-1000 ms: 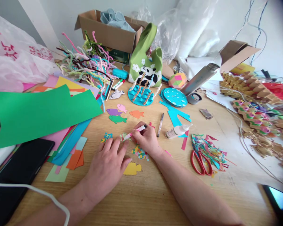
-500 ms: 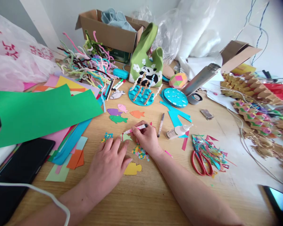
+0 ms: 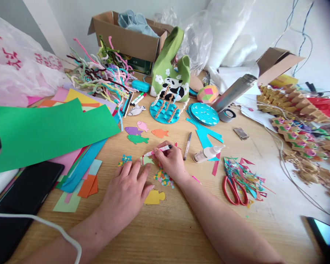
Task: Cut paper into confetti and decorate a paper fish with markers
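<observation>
My right hand (image 3: 171,161) is closed around a white marker (image 3: 161,149) with a black end, its tip touching a pale green paper fish (image 3: 148,160). A red line shows on the fish near the tip. Lying flat with fingers spread, my left hand (image 3: 128,187) rests its fingertips at the fish's lower left edge and covers part of it. Beside my left thumb lies a yellow paper cutout (image 3: 154,197). Small round paper dots (image 3: 163,178) are scattered between the hands. Further back lie an orange paper fish (image 3: 160,133), a purple one (image 3: 133,131), a green one (image 3: 138,139) and a pink one (image 3: 143,126).
Right of my right hand are a pen (image 3: 187,146), a glue bottle (image 3: 207,153), red-handled scissors (image 3: 235,192) and paper scraps (image 3: 243,176). Coloured paper sheets (image 3: 52,134) and a black phone (image 3: 24,205) lie left. A panda bag (image 3: 170,73) and metal flask (image 3: 235,91) stand behind.
</observation>
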Demonstrator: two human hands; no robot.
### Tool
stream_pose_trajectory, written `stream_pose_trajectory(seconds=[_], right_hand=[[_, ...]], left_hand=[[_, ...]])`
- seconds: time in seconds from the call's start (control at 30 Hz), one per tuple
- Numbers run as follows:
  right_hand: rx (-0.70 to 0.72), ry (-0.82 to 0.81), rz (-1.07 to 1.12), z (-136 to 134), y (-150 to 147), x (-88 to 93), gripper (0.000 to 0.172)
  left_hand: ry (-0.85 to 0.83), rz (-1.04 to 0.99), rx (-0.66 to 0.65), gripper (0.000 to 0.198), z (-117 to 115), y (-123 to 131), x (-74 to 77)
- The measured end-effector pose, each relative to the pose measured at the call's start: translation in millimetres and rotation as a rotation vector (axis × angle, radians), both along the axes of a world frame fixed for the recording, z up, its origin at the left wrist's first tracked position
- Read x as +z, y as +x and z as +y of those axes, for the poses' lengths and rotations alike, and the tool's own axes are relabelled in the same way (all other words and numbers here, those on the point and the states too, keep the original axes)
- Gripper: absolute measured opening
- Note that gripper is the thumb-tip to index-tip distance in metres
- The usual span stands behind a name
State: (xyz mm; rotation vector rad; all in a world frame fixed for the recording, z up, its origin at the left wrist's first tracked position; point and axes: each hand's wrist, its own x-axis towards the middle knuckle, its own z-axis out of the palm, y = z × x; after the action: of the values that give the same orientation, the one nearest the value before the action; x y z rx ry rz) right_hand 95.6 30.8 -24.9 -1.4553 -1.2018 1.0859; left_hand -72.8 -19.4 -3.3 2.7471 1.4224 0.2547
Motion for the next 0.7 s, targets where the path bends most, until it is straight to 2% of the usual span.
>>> stream_pose_trajectory(seconds=[0.7], right_hand=[[0.031,0.018,0.009,-0.3,1.3,-4.3,0.018]], left_hand=[[-0.007,-0.001,-0.002,0.043,-0.1,0.5,0.9]])
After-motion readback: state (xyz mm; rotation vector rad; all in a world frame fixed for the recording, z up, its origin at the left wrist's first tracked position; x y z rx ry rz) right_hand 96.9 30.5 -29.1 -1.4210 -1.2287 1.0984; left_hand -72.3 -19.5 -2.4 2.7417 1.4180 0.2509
